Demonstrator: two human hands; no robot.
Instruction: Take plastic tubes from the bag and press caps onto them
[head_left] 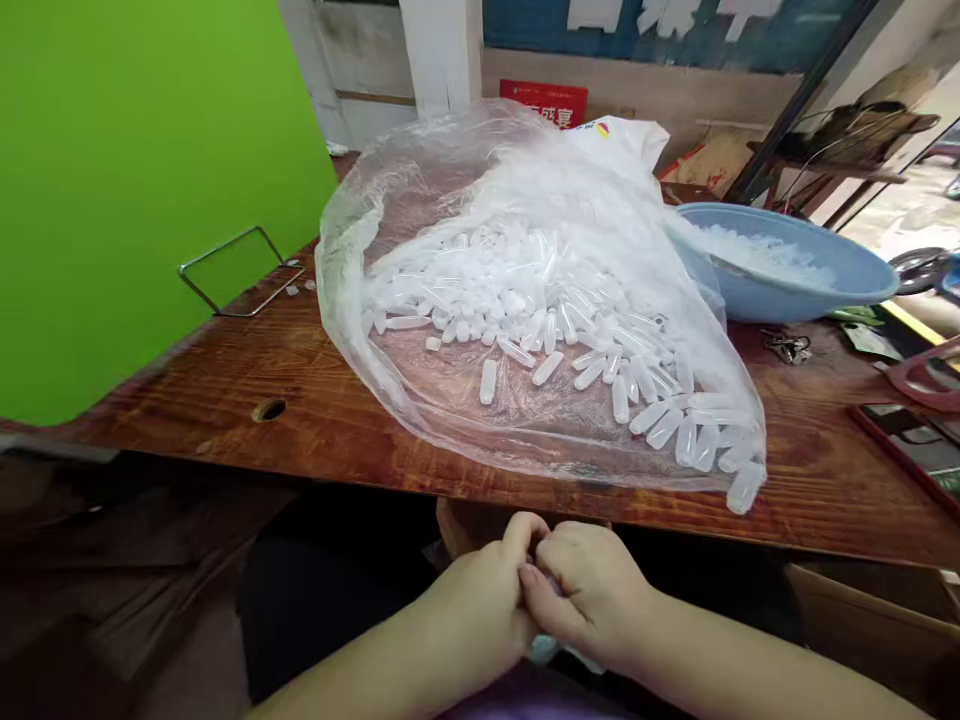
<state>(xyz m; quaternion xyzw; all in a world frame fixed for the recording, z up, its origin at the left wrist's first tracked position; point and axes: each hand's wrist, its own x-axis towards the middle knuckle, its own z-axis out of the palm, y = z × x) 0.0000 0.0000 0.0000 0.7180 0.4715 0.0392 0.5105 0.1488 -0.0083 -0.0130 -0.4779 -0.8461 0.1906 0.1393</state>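
Many white pieces (488,382) loose in open bag (341,275), basin (802,300) part-filled; left hand (484,600), right hand (604,590) together, fingers clenched, cannot tell if anything inside

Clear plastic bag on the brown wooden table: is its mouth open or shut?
Open. The clear plastic bag spreads wide at its rim, baring a heap of small white plastic pieces.

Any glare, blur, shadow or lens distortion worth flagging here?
Head view, right: daylight washes out the background beyond the bowl. Head view, centre: the bag hazes some pieces. Head view, lower left: deep shadow below the table. Head view, edges: wide-angle stretch.
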